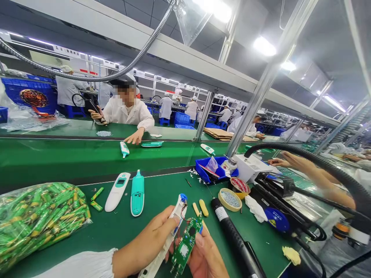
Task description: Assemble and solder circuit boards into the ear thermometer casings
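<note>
My left hand (147, 241) is closed around a white plastic thermometer housing (166, 247) with a blue tip, its inner side partly turned to view. In my right hand (207, 253) is a green circuit board (187, 241), tilted, with its lower end toward me. Thin red and dark wires (184, 212) run between the housing's tip and the board. Left of my hands, a teal thermometer (137, 195) and a white thermometer (117, 192) with a small display lie on the green bench. Two yellow finger cots (203, 207) are just beyond the board.
A clear bag of green batteries (43, 220) fills the left side. A black electric screwdriver (232, 231), a dish of screws (230, 199) and a blue bin (214, 170) stand right. Across the green conveyor (72, 156), a co-worker (127, 108) reaches toward thermometer parts.
</note>
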### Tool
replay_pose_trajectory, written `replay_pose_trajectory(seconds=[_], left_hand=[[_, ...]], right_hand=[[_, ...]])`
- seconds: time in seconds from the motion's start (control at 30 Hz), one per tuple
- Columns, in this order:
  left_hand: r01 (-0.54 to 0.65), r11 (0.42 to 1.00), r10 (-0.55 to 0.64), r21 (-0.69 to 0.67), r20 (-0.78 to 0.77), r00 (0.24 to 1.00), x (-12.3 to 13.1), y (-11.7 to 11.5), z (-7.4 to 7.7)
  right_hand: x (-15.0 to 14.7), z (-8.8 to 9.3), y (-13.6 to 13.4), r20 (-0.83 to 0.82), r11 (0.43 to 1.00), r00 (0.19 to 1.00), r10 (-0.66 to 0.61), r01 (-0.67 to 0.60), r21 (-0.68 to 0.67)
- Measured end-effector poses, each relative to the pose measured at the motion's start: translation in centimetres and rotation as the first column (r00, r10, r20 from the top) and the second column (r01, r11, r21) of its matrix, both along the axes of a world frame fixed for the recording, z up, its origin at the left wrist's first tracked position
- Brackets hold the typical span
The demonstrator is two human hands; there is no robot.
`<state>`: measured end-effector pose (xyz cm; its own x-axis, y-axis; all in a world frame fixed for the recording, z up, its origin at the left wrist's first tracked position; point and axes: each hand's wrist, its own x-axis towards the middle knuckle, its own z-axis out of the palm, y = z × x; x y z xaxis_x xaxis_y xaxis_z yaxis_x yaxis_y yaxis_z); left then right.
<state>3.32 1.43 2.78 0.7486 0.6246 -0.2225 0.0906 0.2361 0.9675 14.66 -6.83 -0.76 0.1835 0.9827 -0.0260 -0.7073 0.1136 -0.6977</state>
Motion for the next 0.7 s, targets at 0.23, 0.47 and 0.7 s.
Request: replay_pose_trajectory(seconds=[0.23, 0.47, 0.7], left_hand=[[-0.015, 1.000, 0.015, -0.026, 0.022, 1.000, 0.4, -0.1, -0.2], [0.018, 0.998, -0.018, 0.059, 0.000, 1.000, 0.4, 0.0, -0.6], [0.150, 0.988, -0.151, 0.022, 0.077, 0.986, 0.0, 0.2, 0.2]], right_hand=[[0.1, 0.3, 0.2, 0.200, 0.991, 0.974, -0.102, 0.117, -0.064], [-0.3, 1.2, 0.6, 0.360, 0.970, 0.903, -0.233, 0.240, 0.023], [0.7, 1.2, 0.6, 0.426, 0.983, 0.889, -0.167, 0.182, 0.006]])
